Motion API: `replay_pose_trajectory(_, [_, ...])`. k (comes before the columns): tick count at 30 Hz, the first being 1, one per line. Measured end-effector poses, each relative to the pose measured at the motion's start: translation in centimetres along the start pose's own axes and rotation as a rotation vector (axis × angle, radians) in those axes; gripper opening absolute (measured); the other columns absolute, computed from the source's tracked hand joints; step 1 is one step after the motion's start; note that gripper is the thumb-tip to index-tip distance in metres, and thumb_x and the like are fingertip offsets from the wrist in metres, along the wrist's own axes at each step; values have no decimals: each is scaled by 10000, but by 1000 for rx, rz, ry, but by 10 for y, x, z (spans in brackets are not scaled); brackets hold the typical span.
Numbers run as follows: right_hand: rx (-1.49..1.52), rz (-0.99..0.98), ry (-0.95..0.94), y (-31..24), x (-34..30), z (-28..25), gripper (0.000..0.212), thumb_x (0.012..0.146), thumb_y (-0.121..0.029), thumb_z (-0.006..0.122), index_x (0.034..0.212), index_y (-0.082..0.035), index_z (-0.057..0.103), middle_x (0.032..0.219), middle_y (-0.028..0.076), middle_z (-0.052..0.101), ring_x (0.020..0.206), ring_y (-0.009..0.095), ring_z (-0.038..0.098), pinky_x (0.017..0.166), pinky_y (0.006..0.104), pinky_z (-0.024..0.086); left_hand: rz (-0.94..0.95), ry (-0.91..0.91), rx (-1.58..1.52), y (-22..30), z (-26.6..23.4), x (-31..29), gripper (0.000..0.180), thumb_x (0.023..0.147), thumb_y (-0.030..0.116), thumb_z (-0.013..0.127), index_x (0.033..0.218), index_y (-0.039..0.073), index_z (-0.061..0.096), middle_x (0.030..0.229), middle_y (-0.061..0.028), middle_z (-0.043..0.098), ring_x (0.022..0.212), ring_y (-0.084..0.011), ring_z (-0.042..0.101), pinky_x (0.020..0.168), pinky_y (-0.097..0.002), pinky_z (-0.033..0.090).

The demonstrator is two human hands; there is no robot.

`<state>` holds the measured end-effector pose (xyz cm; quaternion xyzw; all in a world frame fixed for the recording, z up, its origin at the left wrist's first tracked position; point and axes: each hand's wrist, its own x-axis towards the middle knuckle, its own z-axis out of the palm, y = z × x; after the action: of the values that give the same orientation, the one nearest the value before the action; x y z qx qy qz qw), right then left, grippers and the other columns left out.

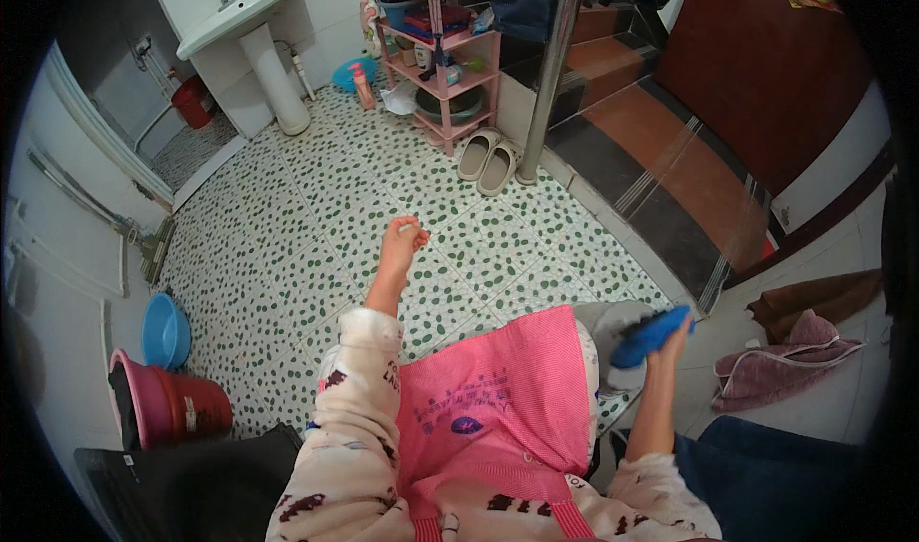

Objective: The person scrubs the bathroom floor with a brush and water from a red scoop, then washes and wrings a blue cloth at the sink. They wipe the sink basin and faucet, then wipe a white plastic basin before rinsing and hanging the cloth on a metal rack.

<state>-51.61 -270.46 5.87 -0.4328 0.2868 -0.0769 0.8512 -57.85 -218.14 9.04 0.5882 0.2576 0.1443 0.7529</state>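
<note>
My left hand [402, 242] is held out over the tiled floor, its fingers curled in a pinch. Whether anything small is between them I cannot make out. On the right, my right hand [669, 344] grips a blue brush [655, 335] with dark bristles along its left side. Just left of the brush is a grey thing [617, 324], partly covered by it; its kind is unclear. A pink apron [498, 389] spreads over my lap between my two arms.
Beige slippers [489, 162] stand by a metal post [550, 82] at the tiled stairs [661, 149]. A pink shelf [445, 58] and white sink [249, 11] are at the back. A blue basin [166, 331] and red bucket [196, 408] sit left; purple cloth [790, 360] lies right.
</note>
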Motion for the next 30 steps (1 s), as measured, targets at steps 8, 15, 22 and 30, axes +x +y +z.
replay_pose_trajectory(8, [-380, -273, -424, 48, 76, 348, 492, 922, -434, 559, 1220, -47, 494, 1076, 85, 601, 946, 195, 578, 823, 366, 490, -44, -114, 16, -35, -14, -26, 150, 922, 141, 538, 1034, 42, 554, 817, -36, 597, 758, -113, 550, 754, -253, 442])
replay_pose_trajectory(15, [-744, -1753, -406, 24, 155, 626, 409, 891, -245, 620, 1289, -181, 551, 1474, 199, 232, 1365, 394, 210, 1099, 467, 235, -361, -110, -19, -5, -50, -36, 93, 921, 68, 531, 994, 10, 529, 815, -49, 574, 770, -122, 547, 744, -257, 441])
replay_pose_trajectory(22, [-1034, -2116, -540, 185, 227, 560, 483, 696, 87, 634, 1108, -166, 629, 1448, 163, 326, 1323, 412, 304, 1088, 477, 260, -579, 48, -262, -17, -88, 16, 92, 919, 59, 532, 1000, 17, 528, 825, -45, 568, 785, -129, 554, 766, -266, 446])
replay_pose_trajectory(30, [-1904, -1081, -911, 315, 253, 423, 452, 702, 53, 570, 1124, -109, 600, 1272, 234, 477, 1176, 400, 452, 999, 463, 369, -679, -68, -315, -48, -100, 65, 138, 942, 152, 533, 1026, 42, 541, 845, -35, 588, 808, -120, 552, 778, -246, 430])
